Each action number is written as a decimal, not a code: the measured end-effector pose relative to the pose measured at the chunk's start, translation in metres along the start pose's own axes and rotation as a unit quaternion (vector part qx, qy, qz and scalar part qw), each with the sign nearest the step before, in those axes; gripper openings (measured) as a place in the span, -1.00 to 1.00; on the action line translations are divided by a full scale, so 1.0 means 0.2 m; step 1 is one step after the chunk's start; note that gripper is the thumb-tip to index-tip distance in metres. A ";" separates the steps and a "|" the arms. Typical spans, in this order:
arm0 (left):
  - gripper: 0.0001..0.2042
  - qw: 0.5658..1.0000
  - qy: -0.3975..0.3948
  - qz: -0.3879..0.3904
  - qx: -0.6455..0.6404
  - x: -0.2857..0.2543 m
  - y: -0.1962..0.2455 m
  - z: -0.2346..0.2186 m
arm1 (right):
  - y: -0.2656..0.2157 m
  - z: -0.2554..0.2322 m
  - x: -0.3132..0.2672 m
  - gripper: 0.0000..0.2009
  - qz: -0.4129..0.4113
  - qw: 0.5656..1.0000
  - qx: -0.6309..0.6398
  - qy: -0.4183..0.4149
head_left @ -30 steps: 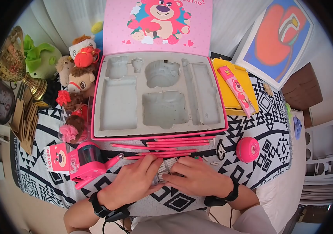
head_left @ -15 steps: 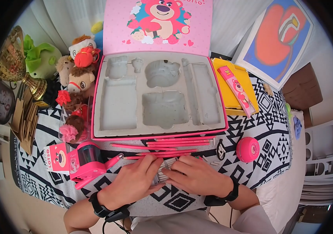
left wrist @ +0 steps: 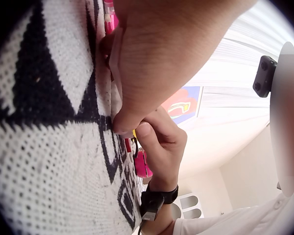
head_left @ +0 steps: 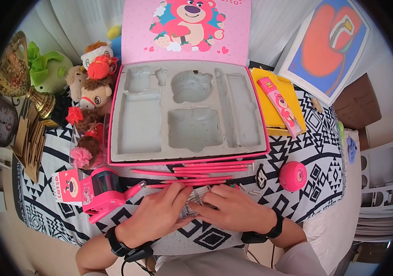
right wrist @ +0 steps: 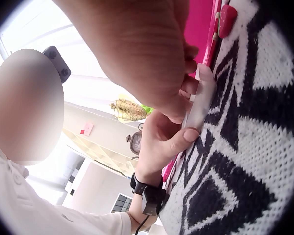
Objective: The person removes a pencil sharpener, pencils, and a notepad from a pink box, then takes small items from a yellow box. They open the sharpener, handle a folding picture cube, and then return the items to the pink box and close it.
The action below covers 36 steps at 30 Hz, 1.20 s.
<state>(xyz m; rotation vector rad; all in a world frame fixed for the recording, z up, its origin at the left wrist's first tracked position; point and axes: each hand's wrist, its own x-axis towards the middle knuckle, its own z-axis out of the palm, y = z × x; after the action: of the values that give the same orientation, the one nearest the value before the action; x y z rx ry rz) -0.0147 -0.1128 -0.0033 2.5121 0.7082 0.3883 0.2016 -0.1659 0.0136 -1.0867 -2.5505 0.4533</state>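
A shallow translucent case (right wrist: 202, 105) stands on the patterned cloth between my hands, with several short white sticks (head_left: 198, 195) lined up inside. My left hand (head_left: 157, 212) grips the case's left side, thumb along the near wall in the right wrist view. Curled over the case's right part, my right hand (head_left: 234, 209) pinches a short white stick among the others; its fingertips are partly hidden. More white sticks (head_left: 253, 192) lie on the cloth to the right. Pink pencils (head_left: 196, 175) lie just beyond the hands.
An opened pink box (head_left: 164, 154) with a grey molded insert stands behind. At left are a pink pencil sharpener (head_left: 106, 191), a small notebook (head_left: 69, 185) and plush toys (head_left: 97, 87). At right sit a round pink case (head_left: 292, 176) and a pink pencil box (head_left: 278, 106) on yellow packaging.
My right hand's fingers have shifted slightly over the white sticks. The left hand and the case have stayed in place.
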 end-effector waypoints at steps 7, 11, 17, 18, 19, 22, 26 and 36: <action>-0.38 1.000 -0.004 -0.007 0.013 0.00 0.00 0.00 | 0.00 0.00 0.01 -0.65 0.011 1.000 0.014 -0.014; -0.41 1.000 0.001 0.009 0.010 0.00 0.00 0.00 | -0.01 0.01 0.01 -0.66 0.018 1.000 -0.007 -0.002; -0.39 1.000 0.004 -0.009 0.011 -0.01 -0.01 0.02 | 0.00 0.01 0.01 -0.67 0.007 1.000 0.005 0.024; -0.39 1.000 0.003 -0.009 0.011 -0.01 0.00 0.02 | 0.00 0.00 0.00 -0.68 0.005 1.000 0.005 0.020; -0.39 1.000 0.002 -0.009 0.010 -0.01 0.00 0.02 | 0.00 -0.01 0.00 -0.69 0.003 1.000 0.005 0.015; -0.40 1.000 -0.002 -0.009 0.010 -0.01 0.00 0.01 | 0.00 -0.01 -0.01 -0.70 -0.007 1.000 0.008 0.012; -0.39 1.000 -0.006 -0.010 0.009 -0.01 -0.01 0.01 | 0.02 0.03 -0.01 -0.68 -0.013 0.999 0.014 0.040; -0.39 1.000 -0.005 -0.006 0.009 -0.01 -0.01 0.01 | 0.00 0.03 0.02 -0.70 0.018 1.000 0.014 0.007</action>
<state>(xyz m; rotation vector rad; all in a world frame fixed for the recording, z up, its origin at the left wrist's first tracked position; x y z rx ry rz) -0.0161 -0.1142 -0.0067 2.5245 0.7251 0.3677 0.1966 -0.1640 0.0081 -1.1237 -2.5077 0.4879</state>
